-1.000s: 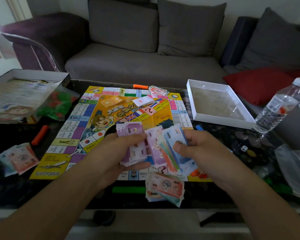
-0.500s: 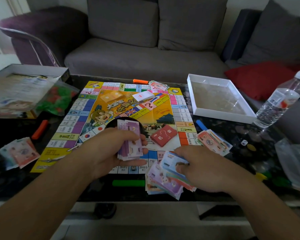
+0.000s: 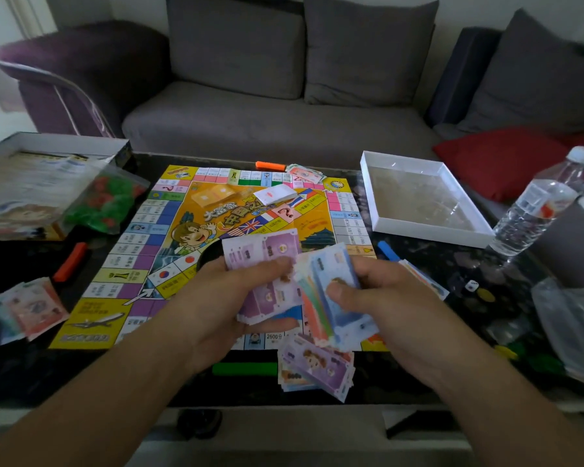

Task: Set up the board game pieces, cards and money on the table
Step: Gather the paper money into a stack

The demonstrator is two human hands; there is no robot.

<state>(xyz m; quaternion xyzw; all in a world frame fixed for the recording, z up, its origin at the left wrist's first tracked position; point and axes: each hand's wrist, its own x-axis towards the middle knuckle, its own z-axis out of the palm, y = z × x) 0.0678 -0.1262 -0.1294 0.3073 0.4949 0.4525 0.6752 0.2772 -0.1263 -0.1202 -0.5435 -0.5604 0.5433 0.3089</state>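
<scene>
Hands over the near edge of the game board (image 3: 149,261): your left hand (image 3: 216,298) grips a stack of purple notes (image 3: 267,281), fingers curled beneath and thumb across the top. Your right hand (image 3: 385,298) pinches a fanned bundle of blue, green and orange notes (image 3: 331,298), thumb pressed on the uppermost blue one. A loose pile of notes (image 3: 317,369) lies on the black table (image 3: 31,372) just below both hands, beside a green block (image 3: 245,369). Another money pile (image 3: 27,308) sits left of the board.

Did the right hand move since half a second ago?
Yes. The right hand rose from the money pile at the table's near edge, up over the board's near side, beside the left hand.
</scene>
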